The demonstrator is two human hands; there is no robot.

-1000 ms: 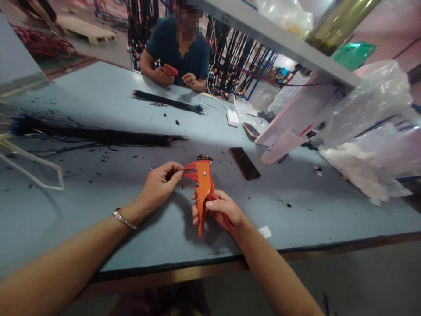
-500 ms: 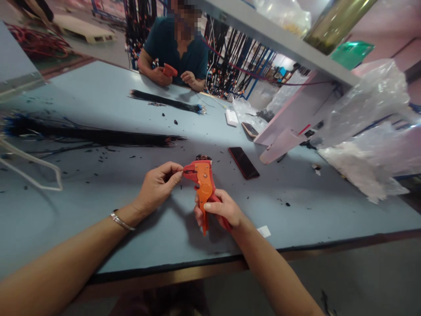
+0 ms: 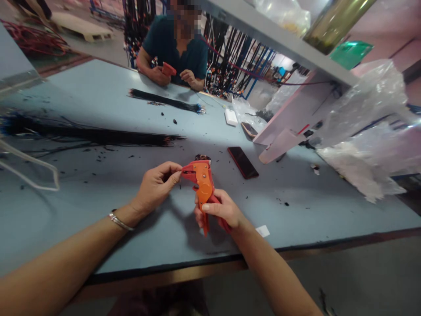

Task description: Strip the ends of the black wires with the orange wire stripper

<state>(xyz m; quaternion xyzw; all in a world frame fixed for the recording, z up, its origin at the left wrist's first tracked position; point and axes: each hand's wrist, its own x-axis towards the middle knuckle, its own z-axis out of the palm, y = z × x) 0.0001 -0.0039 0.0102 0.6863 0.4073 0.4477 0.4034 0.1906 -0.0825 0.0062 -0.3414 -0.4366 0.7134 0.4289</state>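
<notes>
My right hand (image 3: 223, 210) is wrapped round the handles of an orange and red wire stripper (image 3: 204, 186), its jaws pointing left. At the jaw tips, the thumb and forefinger of my left hand (image 3: 160, 184) are pinched together; what lies between them is too small to make out. Behind the tool's head sits a small heap of dark and copper-coloured scraps (image 3: 201, 157). A long bundle of black wires (image 3: 108, 135) lies to the left, beyond my left hand.
Across the table (image 3: 131, 250) a co-worker (image 3: 179, 55) holds a red tool (image 3: 169, 69) behind a second wire bundle (image 3: 164, 100). A dark phone (image 3: 243, 162) lies right of my tool. At left stands a bent white rod (image 3: 36, 162); plastic bags (image 3: 358, 162) lie at right.
Almost nothing differs. Both hands and the wire stripper keep their pose, and the whole view has shifted very slightly.
</notes>
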